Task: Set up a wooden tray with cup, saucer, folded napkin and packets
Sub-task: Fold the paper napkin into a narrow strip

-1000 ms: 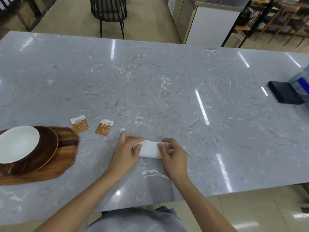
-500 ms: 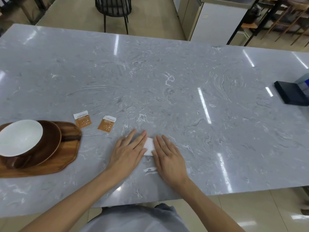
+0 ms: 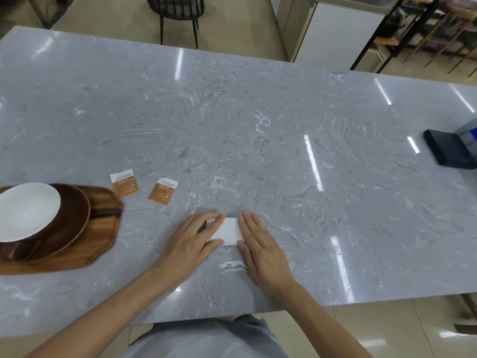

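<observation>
A folded white napkin (image 3: 229, 231) lies on the grey marble table near its front edge. My left hand (image 3: 192, 240) lies flat on the napkin's left end and my right hand (image 3: 260, 248) lies flat on its right end, fingers extended, so only the middle strip shows. At the far left a wooden tray (image 3: 103, 228) carries a brown saucer (image 3: 74, 223) with a white cup (image 3: 25, 211) on it. Two brown-and-white packets (image 3: 124, 186) (image 3: 163, 191) lie on the table just right of the tray.
A black flat box (image 3: 450, 151) sits by the table's right edge beside a blue-and-clear object (image 3: 468, 134). A dark chair (image 3: 178, 14) stands beyond the far edge. The table's front edge runs just below my wrists.
A second ago my fingertips pinched the napkin's ends. Both palms then pressed flat over it and have since slid apart, uncovering the middle of the napkin.
</observation>
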The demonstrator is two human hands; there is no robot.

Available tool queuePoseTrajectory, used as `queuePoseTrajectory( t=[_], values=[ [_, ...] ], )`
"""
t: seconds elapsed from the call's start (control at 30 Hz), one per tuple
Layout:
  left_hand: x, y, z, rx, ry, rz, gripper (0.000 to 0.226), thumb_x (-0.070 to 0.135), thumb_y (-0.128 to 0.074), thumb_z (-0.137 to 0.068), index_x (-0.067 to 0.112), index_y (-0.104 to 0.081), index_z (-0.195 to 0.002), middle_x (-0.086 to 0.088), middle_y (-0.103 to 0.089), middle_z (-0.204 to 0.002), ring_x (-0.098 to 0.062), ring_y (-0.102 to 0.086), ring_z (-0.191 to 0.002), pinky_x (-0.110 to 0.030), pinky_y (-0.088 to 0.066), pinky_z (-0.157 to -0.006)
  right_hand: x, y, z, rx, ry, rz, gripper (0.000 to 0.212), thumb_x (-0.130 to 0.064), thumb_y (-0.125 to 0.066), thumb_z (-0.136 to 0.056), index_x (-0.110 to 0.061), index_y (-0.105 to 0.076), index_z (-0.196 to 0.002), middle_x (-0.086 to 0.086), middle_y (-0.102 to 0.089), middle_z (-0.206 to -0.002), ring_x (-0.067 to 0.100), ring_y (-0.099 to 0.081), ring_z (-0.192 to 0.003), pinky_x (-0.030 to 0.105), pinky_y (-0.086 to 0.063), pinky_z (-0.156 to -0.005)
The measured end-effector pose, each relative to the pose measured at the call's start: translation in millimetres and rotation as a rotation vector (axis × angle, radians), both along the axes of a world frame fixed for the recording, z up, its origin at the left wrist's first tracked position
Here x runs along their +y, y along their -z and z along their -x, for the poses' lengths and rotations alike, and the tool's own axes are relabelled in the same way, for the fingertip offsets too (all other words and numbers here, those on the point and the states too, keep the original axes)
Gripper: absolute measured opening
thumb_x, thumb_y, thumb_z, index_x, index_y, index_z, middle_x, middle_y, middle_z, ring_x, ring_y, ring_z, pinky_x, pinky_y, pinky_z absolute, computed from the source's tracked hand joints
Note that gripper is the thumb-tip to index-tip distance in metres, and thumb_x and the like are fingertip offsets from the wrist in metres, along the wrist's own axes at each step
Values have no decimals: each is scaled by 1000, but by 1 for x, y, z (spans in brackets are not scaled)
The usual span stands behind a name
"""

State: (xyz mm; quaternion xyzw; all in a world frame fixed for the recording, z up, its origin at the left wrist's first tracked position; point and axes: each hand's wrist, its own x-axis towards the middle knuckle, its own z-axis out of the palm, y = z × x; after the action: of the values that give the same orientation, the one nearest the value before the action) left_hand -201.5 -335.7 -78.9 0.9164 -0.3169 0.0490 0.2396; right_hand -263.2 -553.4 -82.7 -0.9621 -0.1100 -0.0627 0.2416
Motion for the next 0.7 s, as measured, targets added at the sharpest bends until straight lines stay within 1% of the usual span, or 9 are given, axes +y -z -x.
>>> queuePoseTrajectory(
  t=[0.1,0.2,0.33,0.4,0.47,0.53,0.6,0.63,0.7],
  values=[
    [0,3,2,-13,-28,-22,52,43,-47,-101,11,-59,-140,-3,-62,-136,-24,-60,-118,-42,-53,-95,1,0,-2,18,4,40,52,-25,-42,-109,-9,-34,-158,4,-28,-167,20,-20,-157,32,-19,-128],
    [-1,5,5,-59,-64,-93,50,42,-46,-102,14,-58,-142,1,-59,-146,-27,-51,-139,-46,-45,-106,4,-1,-4,52,22,58,51,-25,-41,-110,-11,-33,-158,4,-29,-167,19,-24,-156,33,-22,-127],
    [-1,-4,4,-11,-105,-128,54,47,-43,-100,17,-60,-140,7,-59,-147,-29,-46,-143,-50,-43,-109,6,-14,-16,90,65,49,45,-28,-47,-108,-11,-50,-150,4,-50,-156,24,-47,-144,40,-38,-119],
    [-3,-12,2,63,-106,-116,57,50,-40,-98,17,-62,-139,5,-60,-145,-29,-49,-141,-49,-43,-109,6,-23,-22,135,87,37,43,-30,-54,-105,-11,-58,-144,6,-59,-147,30,-55,-132,42,-44,-112],
    [-3,-18,1,153,-112,-89,56,51,-43,-96,20,-62,-139,3,-61,-142,-27,-53,-134,-45,-43,-108,5,-30,-22,214,118,31,44,-34,-59,-102,-16,-60,-142,4,-61,-141,31,-56,-125,38,-47,-107],
    [-3,-23,-3,277,-130,-61,55,44,-60,-94,24,-56,-145,1,-60,-138,-26,-53,-128,-43,-44,-106,6,-36,-21,320,166,5,47,-39,-63,-98,-21,-59,-142,3,-60,-137,29,-56,-121,35,-47,-101],
    [-6,-28,-10,473,-145,-73,72,37,-70,-89,21,-41,-153,-3,-54,-139,-27,-47,-130,-43,-42,-108,7,-41,-23,424,215,-25,51,-41,-68,-95,-22,-57,-141,5,-59,-133,28,-56,-119,34,-48,-98],
    [-9,-31,-15,567,-157,-91,76,36,-72,-87,20,-38,-153,-5,-52,-140,-28,-46,-132,-41,-42,-109,7,-43,-24,472,233,-25,53,-42,-70,-93,-21,-56,-140,6,-60,-131,27,-56,-118,34,-47,-96],
    [-13,-35,-25,683,-160,-118,66,31,-75,-81,19,-47,-139,-8,-56,-132,-27,-51,-124,-36,-45,-101,8,-48,-28,567,257,-36,53,-41,-73,-90,-18,-56,-135,8,-62,-126,27,-57,-117,35,-47,-95]
  ],
)
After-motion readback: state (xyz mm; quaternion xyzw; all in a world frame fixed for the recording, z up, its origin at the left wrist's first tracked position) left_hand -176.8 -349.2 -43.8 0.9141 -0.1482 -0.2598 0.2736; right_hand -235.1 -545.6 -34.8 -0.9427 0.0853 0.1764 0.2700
